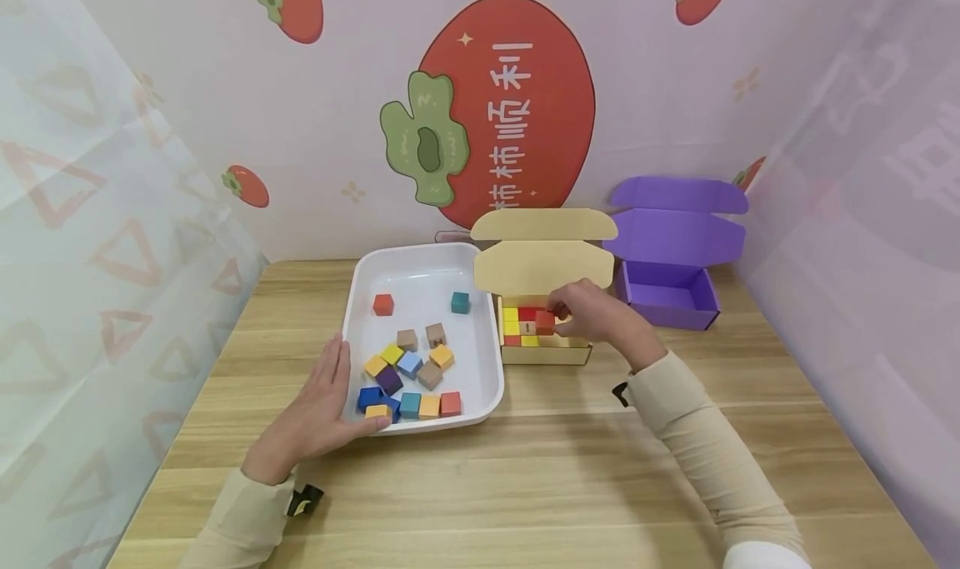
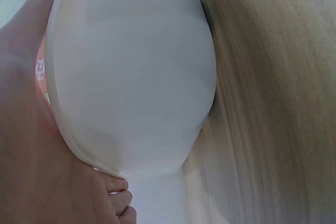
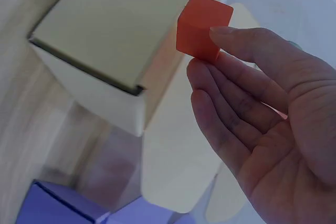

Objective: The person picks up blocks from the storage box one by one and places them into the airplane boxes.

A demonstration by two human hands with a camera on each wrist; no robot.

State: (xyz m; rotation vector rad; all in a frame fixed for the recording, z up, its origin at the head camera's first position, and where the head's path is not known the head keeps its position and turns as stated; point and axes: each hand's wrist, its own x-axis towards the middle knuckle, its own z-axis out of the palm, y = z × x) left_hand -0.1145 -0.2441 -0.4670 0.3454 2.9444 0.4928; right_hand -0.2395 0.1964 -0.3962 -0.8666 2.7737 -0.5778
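the right hand (image 1: 588, 309) pinches a red cube (image 3: 195, 24) above the open cream box (image 1: 543, 356), which holds other cubes (image 1: 512, 327); the left hand (image 1: 315, 406), thumb spread from straight fingers, rests against the white tray (image 1: 480, 336).

Bright, even light fills the head view, soft shadow spreading on the bench (image 1: 480, 494), a pale sheen inside the white tray (image 1: 423, 279), the side curtain (image 1: 67, 244) washed out. Over to the left wrist: dimmer, greyer, wood grain smeared. Right wrist: red cube (image 3: 202, 27) fairly crisp, purple box (image 3: 55, 205) softly blurred.
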